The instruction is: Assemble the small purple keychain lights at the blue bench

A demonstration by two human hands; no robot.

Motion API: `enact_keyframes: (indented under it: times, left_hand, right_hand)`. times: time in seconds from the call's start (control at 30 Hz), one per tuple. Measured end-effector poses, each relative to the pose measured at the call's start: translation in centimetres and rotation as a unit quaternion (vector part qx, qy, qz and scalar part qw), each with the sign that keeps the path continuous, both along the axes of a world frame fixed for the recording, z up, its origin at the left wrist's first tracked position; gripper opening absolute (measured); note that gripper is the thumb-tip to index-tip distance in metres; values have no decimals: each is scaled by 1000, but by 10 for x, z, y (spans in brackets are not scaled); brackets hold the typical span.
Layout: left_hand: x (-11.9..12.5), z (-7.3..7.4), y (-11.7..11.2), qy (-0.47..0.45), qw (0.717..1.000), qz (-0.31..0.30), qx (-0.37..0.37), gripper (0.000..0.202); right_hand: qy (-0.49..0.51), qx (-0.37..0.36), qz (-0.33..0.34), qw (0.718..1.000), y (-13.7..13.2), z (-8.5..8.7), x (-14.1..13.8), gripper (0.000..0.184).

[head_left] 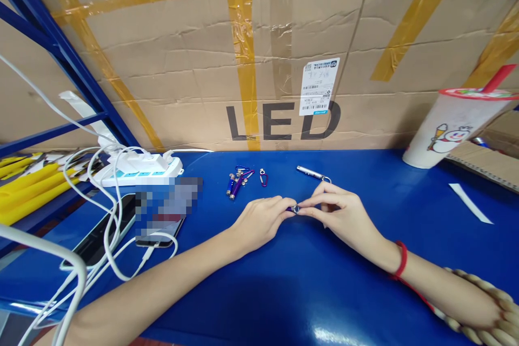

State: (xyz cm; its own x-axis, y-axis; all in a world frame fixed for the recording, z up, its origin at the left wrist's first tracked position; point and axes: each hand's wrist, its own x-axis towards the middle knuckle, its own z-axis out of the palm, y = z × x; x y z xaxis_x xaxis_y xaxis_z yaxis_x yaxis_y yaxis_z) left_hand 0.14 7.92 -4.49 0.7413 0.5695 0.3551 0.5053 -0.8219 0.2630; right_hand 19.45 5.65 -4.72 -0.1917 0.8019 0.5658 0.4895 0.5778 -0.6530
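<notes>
My left hand (263, 219) is closed round a small purple mini flashlight (289, 208), most of it hidden by the fingers. Its silver end points right, where the thumb and forefinger of my right hand (338, 205) pinch it; whether they also grip a small ring there is too small to tell. Just beyond my right fingers lies a silver mini flashlight (310, 172) with a ring at its near end. Farther left, a little cluster of blue and purple mini flashlights (237, 185) with clips rests on the blue table (259, 292). Beside it lies a loose small carabiner (264, 178).
A large cardboard box (182, 65) marked LED stands along the back. At left are a white power strip (162, 173), tangled white cables (111, 211) and two phones (107, 232). A drink cup (450, 130) and a white strip (470, 203) are at right.
</notes>
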Motion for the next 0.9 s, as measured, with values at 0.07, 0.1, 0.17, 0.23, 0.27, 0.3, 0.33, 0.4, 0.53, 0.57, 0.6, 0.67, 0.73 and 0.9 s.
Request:
enact_keyframes:
  times: [0.07,0.1,0.17,0.23,0.27,0.3,0.33,0.4,0.53,0.57,0.6,0.67,0.73,0.9]
  left_hand:
    - [1,0,1,-18,1000,-10,-19,18]
    - [1,0,1,-25,999,-14,-25,17]
    - [1,-1,2,-30,999,-19,-25,17]
    - [0,-2,3,-28,999,-29,-14,19]
    - [-1,-3,3,-31,999,-33,-7,20]
    - [-1,-3,4,-39,999,-37,2,20]
    - [-2,-3,4,-48,998,-41,10,21]
    - [-3,-4,4,-65,997,-46,25,21]
    - [-4,-4,2,-79,995,-59,25,22]
    - [-4,-3,2,-79,995,-61,24,22]
    - [-4,-3,2,-79,995,-63,25,23]
    - [-4,-4,2,-76,994,-66,29,23]
    - [-4,-5,3,-76,994,-70,33,23]
    - [-6,-8,4,-103,990,-78,60,23]
  right_hand:
    - [-3,-9,-5,1000,0,0,1,30]
    - [-4,-13,-8,1000,1,0,1,31]
    - [-7,-13,-15,1000,1,1,2,32]
    - [-14,-1,-20,1000,1,0,2,31]
    - [-18,7,-20,1000,1,0,1,30]
    - [-22,16,-19,999,0,0,1,29]
    - [-23,24,-18,999,0,0,1,27]
    - [-23,38,-15,999,-1,0,0,24]
    - [-18,47,-6,999,-4,2,-1,18]
    - [-18,44,-4,999,-4,3,-2,17]
    - [-18,38,-4,999,-5,4,-2,16]
    - [-18,22,-8,1000,-6,5,-4,16]
    - [-14,-2,-16,1000,-7,5,-5,17]
    - [16,-97,-2,995,-5,3,-7,21]
